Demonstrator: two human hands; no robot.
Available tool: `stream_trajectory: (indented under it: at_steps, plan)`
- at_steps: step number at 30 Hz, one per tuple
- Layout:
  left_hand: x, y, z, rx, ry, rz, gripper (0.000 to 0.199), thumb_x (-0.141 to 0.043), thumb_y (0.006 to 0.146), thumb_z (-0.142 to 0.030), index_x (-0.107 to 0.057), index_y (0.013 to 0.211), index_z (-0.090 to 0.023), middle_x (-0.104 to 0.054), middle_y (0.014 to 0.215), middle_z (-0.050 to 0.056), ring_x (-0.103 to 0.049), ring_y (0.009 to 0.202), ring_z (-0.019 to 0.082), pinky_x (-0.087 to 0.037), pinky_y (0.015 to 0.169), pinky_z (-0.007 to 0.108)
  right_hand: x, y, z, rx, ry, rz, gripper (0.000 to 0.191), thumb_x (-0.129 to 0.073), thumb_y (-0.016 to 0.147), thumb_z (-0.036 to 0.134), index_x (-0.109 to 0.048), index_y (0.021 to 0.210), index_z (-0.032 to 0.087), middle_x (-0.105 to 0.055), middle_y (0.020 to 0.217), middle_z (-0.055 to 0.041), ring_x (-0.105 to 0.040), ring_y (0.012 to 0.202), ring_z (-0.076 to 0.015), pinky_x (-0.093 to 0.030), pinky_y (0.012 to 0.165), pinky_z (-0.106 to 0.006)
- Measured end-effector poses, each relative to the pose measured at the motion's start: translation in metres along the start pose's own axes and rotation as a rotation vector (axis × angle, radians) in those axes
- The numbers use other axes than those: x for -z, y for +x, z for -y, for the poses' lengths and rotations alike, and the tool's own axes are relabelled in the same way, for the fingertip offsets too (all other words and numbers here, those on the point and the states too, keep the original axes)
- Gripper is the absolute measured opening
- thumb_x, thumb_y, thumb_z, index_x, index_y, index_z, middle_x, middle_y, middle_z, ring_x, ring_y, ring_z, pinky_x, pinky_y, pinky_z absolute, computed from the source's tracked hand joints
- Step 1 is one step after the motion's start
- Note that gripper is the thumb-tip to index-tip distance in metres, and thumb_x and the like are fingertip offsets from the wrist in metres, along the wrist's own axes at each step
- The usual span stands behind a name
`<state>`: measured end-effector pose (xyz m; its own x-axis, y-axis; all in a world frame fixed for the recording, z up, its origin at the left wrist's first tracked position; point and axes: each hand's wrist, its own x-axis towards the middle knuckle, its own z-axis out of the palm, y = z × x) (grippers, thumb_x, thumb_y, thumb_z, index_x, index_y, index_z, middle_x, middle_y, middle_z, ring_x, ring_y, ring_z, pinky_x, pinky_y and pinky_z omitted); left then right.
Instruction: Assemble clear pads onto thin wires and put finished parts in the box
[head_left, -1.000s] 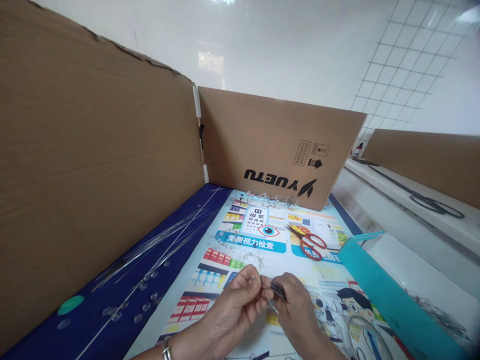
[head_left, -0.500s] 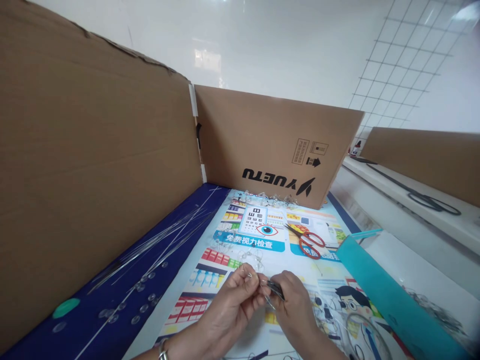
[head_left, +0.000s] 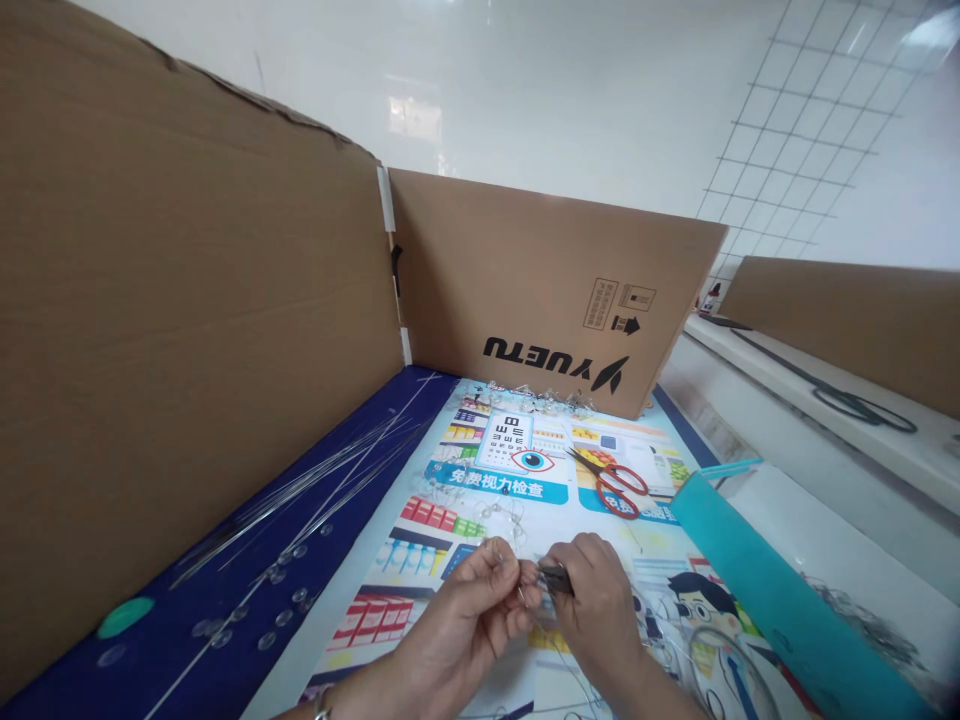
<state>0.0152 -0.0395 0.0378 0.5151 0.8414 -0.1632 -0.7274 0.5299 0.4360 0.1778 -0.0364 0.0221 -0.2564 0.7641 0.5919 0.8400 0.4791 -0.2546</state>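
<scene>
My left hand (head_left: 480, 600) is closed in a pinch around a thin wire (head_left: 523, 597), which shows as a small curve at the fingertips. Wrapped round a pair of dark pliers (head_left: 556, 577), my right hand (head_left: 596, 600) keeps the jaws close to the left fingertips. Whether the jaws grip the wire I cannot tell. Just beyond the hands, clear beads on wire (head_left: 506, 520) lie on the printed mat (head_left: 397, 610). Red-handled scissors (head_left: 621, 490) rest farther back with their blades apart.
Cardboard panels (head_left: 555, 270) stand at the left and back. Straight wires (head_left: 300, 480) and loose clear discs (head_left: 268, 640) lie on the blue strip at left, near a green disc (head_left: 126, 617). At right, a teal box (head_left: 787, 590) holds many small wire pieces.
The pliers have turned slightly in my right hand, near the left fingertips. The wire end between the hands now curves differently. Both hands stay in nearly the same place.
</scene>
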Motion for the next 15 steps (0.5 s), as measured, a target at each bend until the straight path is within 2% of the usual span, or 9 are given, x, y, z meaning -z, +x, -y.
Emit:
stream_trajectory:
  at_steps: [8, 15]
  plan:
    - [-0.0071, -0.0041, 0.0043, 0.038, -0.031, -0.078, 0.020, -0.070, 0.070, -0.011, -0.052, 0.075, -0.014, -0.062, 0.071, 0.001, -0.061, 0.060, 0.009, -0.046, 0.052, 0.015, 0.0029, 0.0019, -0.0035, 0.072, -0.059, -0.097, 0.013, -0.045, 0.088, 0.022, -0.056, 0.084, 0.017, -0.047, 0.070, -0.0048, -0.041, 0.069, -0.0189, -0.032, 0.063, -0.033]
    - [-0.0074, -0.0055, 0.0050, 0.059, -0.037, -0.075, 0.019, -0.071, 0.070, -0.012, -0.052, 0.074, -0.014, -0.063, 0.070, 0.001, -0.061, 0.059, 0.008, -0.045, 0.050, 0.014, 0.0052, 0.0032, -0.0036, 0.094, -0.084, -0.117, 0.015, -0.046, 0.088, 0.025, -0.057, 0.083, 0.017, -0.047, 0.068, -0.0041, -0.043, 0.068, -0.0186, -0.032, 0.062, -0.033]
